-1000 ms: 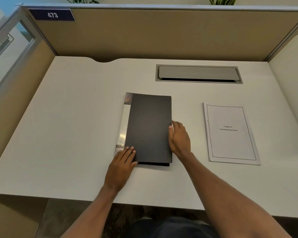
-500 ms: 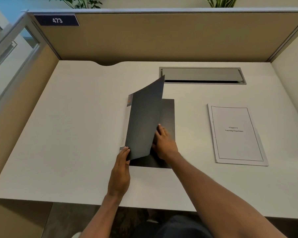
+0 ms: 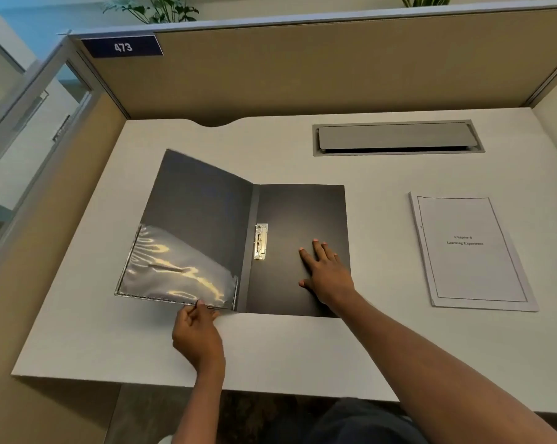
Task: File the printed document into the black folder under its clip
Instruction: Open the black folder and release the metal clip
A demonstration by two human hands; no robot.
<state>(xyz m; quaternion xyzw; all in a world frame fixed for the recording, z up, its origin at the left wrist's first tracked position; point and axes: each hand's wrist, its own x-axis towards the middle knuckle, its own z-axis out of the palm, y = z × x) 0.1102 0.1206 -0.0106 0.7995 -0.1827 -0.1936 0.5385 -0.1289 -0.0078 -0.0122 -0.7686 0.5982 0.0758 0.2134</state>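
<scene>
Black folder (image 3: 232,238) lies open mid-counter (image 3: 286,347), front cover not quite flat. My left hand (image 3: 197,331) pinches the cover's near edge by the clear pocket (image 3: 178,270); glare hides whatever's in the pocket. My right hand (image 3: 325,270) is spread, palm down on the back panel, covering part of it. Metal clip (image 3: 260,241) sits beside the spine, lever position unclear. Printed document (image 3: 472,251) lies toward the right edge, apart from the folder, title text blurred.

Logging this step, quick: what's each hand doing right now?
Left hand: pinching the open folder cover's bottom edge.
Right hand: open, flat on the folder's back panel.
</scene>
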